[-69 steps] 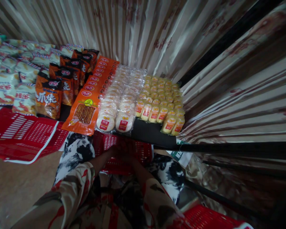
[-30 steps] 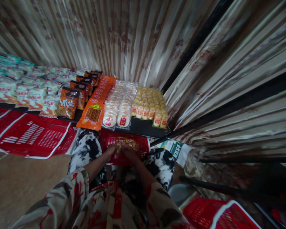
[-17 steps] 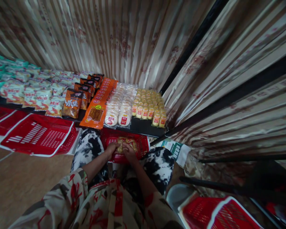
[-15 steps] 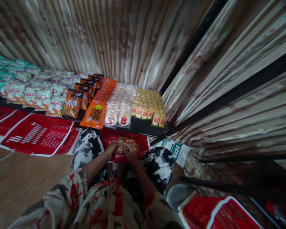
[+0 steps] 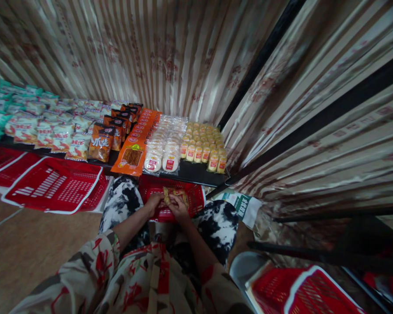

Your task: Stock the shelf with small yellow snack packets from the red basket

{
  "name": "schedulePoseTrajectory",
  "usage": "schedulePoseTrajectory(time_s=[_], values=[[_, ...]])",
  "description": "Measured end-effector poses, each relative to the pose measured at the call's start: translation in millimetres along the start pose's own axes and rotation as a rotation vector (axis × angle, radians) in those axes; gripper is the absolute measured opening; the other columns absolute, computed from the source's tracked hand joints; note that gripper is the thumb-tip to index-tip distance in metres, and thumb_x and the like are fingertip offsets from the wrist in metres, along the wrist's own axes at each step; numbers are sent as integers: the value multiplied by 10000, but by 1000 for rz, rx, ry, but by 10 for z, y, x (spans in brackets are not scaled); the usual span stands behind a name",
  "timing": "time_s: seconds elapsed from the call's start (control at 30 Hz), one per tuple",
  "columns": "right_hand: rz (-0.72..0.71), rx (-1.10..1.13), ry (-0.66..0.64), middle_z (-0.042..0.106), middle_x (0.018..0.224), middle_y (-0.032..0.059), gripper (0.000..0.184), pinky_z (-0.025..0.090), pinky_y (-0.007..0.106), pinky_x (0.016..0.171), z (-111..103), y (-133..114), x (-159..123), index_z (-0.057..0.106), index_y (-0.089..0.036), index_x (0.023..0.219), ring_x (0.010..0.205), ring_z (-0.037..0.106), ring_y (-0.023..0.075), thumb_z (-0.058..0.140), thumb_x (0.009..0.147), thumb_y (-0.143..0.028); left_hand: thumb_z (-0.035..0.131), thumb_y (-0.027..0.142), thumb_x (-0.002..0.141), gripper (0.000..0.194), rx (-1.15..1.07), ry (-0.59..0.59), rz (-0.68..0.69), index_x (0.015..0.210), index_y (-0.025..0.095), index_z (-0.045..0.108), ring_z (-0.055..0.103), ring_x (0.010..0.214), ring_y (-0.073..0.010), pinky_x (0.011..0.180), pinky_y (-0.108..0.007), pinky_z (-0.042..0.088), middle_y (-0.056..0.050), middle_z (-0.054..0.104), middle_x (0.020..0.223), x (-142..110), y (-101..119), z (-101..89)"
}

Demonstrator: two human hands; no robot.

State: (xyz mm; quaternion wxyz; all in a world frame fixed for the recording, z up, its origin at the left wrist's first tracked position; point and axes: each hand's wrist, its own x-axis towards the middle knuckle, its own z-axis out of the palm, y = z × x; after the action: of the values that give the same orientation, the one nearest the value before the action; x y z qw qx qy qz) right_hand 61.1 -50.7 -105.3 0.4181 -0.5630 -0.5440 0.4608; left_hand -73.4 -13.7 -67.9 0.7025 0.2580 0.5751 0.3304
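Note:
My left hand (image 5: 154,203) and my right hand (image 5: 178,207) meet over a red basket (image 5: 196,199) between my knees. Both are closed on a small bundle of yellowish snack packets (image 5: 173,194) lying in that basket. Just beyond the basket is a low black shelf (image 5: 199,176) with rows of small yellow packets (image 5: 205,144), round white rice-cracker packs (image 5: 165,146) and orange flat packs (image 5: 136,141).
More snack bags (image 5: 52,131) fill the shelf to the left. Empty red baskets (image 5: 55,185) lie on the floor at left, another red basket (image 5: 301,292) at lower right. Striped curtains (image 5: 170,56) close the back and right, with black bars (image 5: 314,126) across.
My view has pulled back and steadied. My hands have come together on the yellowish packets in the basket and lifted them slightly.

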Motion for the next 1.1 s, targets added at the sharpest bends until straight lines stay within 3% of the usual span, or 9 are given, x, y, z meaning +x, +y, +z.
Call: schedulePoseTrajectory(time_s=[0.33, 0.57, 0.77, 0.97, 1.1], values=[[14, -118, 28, 547, 1084, 73, 485, 545, 296, 723, 22, -147, -48, 598, -231, 1115, 919, 588, 188, 652, 660, -391, 609, 202, 627, 81, -10, -8, 14, 671, 134, 618, 532, 509, -89, 498, -186, 382, -9, 619, 605, -60, -14, 45], [-24, -203, 118, 569, 1023, 97, 395, 548, 300, 697, -28, -147, -14, 600, -190, 1081, 824, 598, 175, 578, 714, -333, 641, 221, 647, 95, 10, -56, 0, 655, 129, 614, 508, 450, -63, 481, -174, 368, 7, 600, 570, -154, 56, 121], [-15, -195, 158, 591, 1036, 113, 384, 546, 293, 703, -40, -171, -10, 593, -175, 1060, 854, 614, 184, 548, 728, -364, 610, 195, 693, 65, 35, -51, -6, 688, 134, 586, 541, 458, -75, 488, -185, 374, 3, 614, 605, -147, 48, 161], [33, -122, 210, 643, 969, 99, 355, 543, 297, 722, -26, -125, 3, 587, -183, 1015, 821, 643, 183, 519, 745, -403, 642, 200, 691, 120, 45, 15, -2, 764, 167, 553, 541, 484, -79, 499, -186, 386, 33, 591, 608, -124, -10, 137], [93, 62, 236, 669, 941, 78, 414, 545, 332, 748, 3, -26, 35, 525, -194, 1098, 809, 661, 191, 496, 757, -428, 649, 196, 689, 153, 38, 43, 37, 816, 172, 567, 551, 525, -83, 486, -177, 379, 22, 610, 650, -141, -36, 133]])
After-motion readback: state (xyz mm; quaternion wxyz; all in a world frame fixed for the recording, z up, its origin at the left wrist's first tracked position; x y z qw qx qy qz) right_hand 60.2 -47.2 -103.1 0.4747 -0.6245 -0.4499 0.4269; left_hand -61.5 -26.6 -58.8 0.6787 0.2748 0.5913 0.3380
